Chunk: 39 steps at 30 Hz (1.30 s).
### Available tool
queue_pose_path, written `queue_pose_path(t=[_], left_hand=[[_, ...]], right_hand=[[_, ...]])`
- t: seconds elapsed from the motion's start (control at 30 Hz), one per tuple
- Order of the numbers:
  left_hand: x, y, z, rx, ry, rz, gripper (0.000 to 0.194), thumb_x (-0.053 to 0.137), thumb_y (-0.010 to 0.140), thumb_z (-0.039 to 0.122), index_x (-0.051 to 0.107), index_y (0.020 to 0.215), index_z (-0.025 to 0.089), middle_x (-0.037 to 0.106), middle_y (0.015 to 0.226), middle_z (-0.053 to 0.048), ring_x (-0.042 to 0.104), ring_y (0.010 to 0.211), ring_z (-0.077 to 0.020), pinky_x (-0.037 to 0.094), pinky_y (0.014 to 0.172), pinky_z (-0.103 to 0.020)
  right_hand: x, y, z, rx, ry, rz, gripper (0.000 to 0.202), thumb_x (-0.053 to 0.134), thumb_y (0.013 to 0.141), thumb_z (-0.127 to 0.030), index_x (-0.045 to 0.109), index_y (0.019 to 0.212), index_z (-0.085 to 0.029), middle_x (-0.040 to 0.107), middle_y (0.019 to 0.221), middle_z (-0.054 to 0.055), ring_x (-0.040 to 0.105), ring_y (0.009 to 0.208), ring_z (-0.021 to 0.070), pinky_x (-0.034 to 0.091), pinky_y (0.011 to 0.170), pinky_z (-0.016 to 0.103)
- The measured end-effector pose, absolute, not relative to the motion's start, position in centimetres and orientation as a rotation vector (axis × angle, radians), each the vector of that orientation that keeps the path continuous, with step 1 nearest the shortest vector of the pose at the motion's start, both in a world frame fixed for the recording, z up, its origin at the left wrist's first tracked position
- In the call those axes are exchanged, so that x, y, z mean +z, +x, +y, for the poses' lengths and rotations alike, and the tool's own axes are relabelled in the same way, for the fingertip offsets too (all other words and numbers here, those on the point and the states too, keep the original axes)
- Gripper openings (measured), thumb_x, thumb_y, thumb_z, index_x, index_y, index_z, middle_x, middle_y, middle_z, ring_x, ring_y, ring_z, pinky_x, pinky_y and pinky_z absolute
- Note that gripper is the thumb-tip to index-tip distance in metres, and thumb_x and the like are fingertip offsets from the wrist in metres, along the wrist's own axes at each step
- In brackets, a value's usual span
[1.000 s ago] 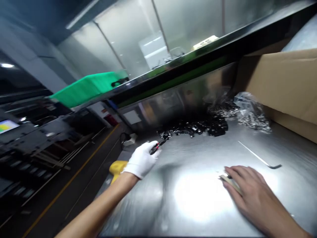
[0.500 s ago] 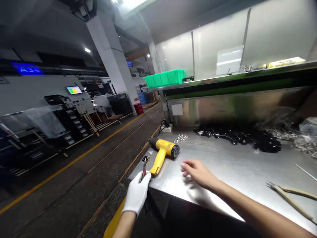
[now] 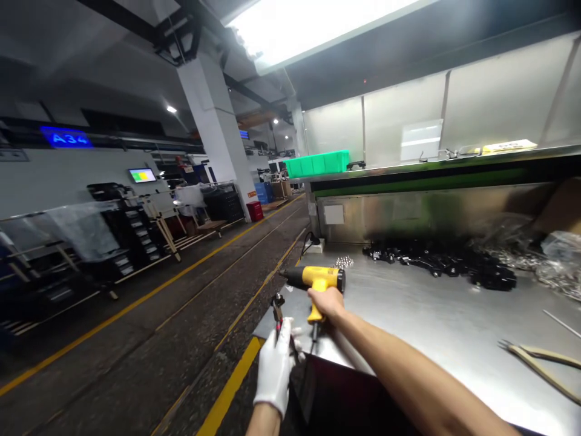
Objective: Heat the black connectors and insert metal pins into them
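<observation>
My bare right hand [image 3: 327,301] is wrapped round the handle of a yellow heat gun [image 3: 323,277], whose black nozzle points left. A cord hangs from the bottom of its handle. In a white glove, my left hand [image 3: 274,366] is closed on pliers [image 3: 277,312] with red on the handles, off the left end of the metal bench. A small dark part [image 3: 278,298] sits at the pliers' jaws; its exact kind is too small to make out. The heat gun's nozzle is above and just right of that part.
Small shiny metal pieces [image 3: 344,262] lie behind the heat gun on the metal bench [image 3: 408,327]. Black parts [image 3: 436,260] are heaped along the back. Cream-handled pliers [image 3: 540,360] rest at the right. A green bin [image 3: 318,163] stands on the shelf above.
My right hand has moved left and taken hold of the heat gun, which now appears lifted and turned more level. My left hand still holds the pliers. The view has shifted slightly.
</observation>
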<state>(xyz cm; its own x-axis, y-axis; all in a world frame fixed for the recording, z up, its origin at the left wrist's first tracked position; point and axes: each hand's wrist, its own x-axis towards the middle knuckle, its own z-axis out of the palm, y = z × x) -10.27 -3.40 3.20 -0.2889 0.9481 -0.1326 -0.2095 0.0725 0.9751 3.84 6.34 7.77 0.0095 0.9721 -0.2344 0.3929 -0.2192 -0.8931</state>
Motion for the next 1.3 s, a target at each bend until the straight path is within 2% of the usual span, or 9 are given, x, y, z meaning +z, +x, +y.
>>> queue_pose_path(t=[0.2,0.27,0.33,0.4,0.5,0.67,0.8,1.03,1.3], left_hand=[[4.2,-8.7,-5.7,1.475,0.799,0.988,0.055,0.073,0.078,0.058,0.061,0.117,0.022,0.063,0.083,-0.001,0.065,0.070,-0.0142,0.056,0.067,-0.028],[4.1,-7.7,-5.8,1.444,0.814,0.957,0.055,0.072,0.080,0.057,0.060,0.120,0.021,0.064,0.086,-0.002,0.067,0.073,-0.0154,0.057,0.069,-0.030],[3.8,-6.4,-5.5,1.413,0.832,0.945,0.055,0.071,0.082,0.056,0.059,0.122,0.019,0.063,0.085,-0.003,0.067,0.070,-0.0158,0.057,0.067,-0.031],[3.6,-4.9,-4.7,1.386,0.842,0.937,0.053,0.068,0.085,0.055,0.058,0.121,0.018,0.062,0.081,-0.002,0.066,0.064,-0.0153,0.055,0.060,-0.030],[3.2,-2.9,-3.3,1.347,0.853,0.934,0.045,0.064,0.089,0.053,0.058,0.116,0.017,0.060,0.076,-0.001,0.061,0.056,-0.0133,0.051,0.050,-0.027],[3.1,-1.3,-1.1,1.286,0.924,0.975,0.035,0.068,0.088,0.041,0.063,0.110,0.015,0.061,0.078,-0.002,0.059,0.058,-0.0113,0.049,0.052,-0.025],[3.2,-1.5,-0.1,1.219,0.990,0.981,0.027,0.065,0.090,0.038,0.064,0.103,0.014,0.062,0.079,-0.003,0.059,0.059,-0.0127,0.051,0.056,-0.029],[2.4,-2.8,0.3,1.179,1.016,0.927,0.018,0.060,0.093,0.029,0.065,0.100,0.013,0.066,0.079,-0.006,0.062,0.064,-0.0142,0.050,0.058,-0.029],[2.6,-3.1,0.2,1.116,1.121,1.037,0.020,0.060,0.093,0.031,0.066,0.101,0.013,0.065,0.078,-0.004,0.059,0.062,-0.0121,0.048,0.061,-0.029]], right_hand=[[4.7,13.2,2.6,1.375,-1.434,-1.273,0.033,0.061,0.098,-0.037,0.059,0.121,-0.015,0.064,0.110,0.008,0.065,0.087,0.0178,0.058,0.074,0.035],[4.3,17.9,0.7,1.418,-1.302,-1.240,0.035,0.066,0.093,-0.035,0.055,0.119,-0.014,0.065,0.106,0.008,0.064,0.077,0.0158,0.057,0.069,0.032],[4.3,22.7,-1.0,1.456,-1.183,-1.189,0.036,0.064,0.091,-0.038,0.053,0.118,-0.017,0.063,0.116,0.010,0.064,0.079,0.0171,0.057,0.069,0.032],[4.3,26.7,-1.9,1.496,-1.125,-1.144,0.036,0.060,0.089,-0.047,0.056,0.111,-0.018,0.062,0.108,0.009,0.061,0.070,0.0166,0.054,0.060,0.031],[3.5,30.4,-2.0,1.561,-1.085,-1.090,0.038,0.076,0.077,-0.045,0.060,0.100,-0.020,0.061,0.093,0.004,0.053,0.059,0.0126,0.047,0.049,0.027],[1.9,31.6,-1.4,1.684,-1.056,-1.015,0.031,0.079,0.078,-0.039,0.062,0.092,-0.017,0.056,0.067,0.000,0.051,0.052,0.0122,0.044,0.045,0.024],[1.1,31.7,-1.4,1.778,-1.032,-0.971,0.028,0.077,0.081,-0.037,0.061,0.089,-0.016,0.057,0.060,0.002,0.051,0.048,0.0139,0.042,0.043,0.024],[-0.1,32.4,-2.4,1.815,-1.052,-1.071,0.029,0.069,0.086,-0.045,0.062,0.092,-0.018,0.058,0.061,0.003,0.052,0.051,0.0160,0.043,0.046,0.025],[-1.9,33.3,-2.6,1.897,-1.079,-0.996,0.029,0.067,0.088,-0.044,0.064,0.101,-0.018,0.057,0.065,0.004,0.052,0.053,0.0176,0.046,0.050,0.029]])
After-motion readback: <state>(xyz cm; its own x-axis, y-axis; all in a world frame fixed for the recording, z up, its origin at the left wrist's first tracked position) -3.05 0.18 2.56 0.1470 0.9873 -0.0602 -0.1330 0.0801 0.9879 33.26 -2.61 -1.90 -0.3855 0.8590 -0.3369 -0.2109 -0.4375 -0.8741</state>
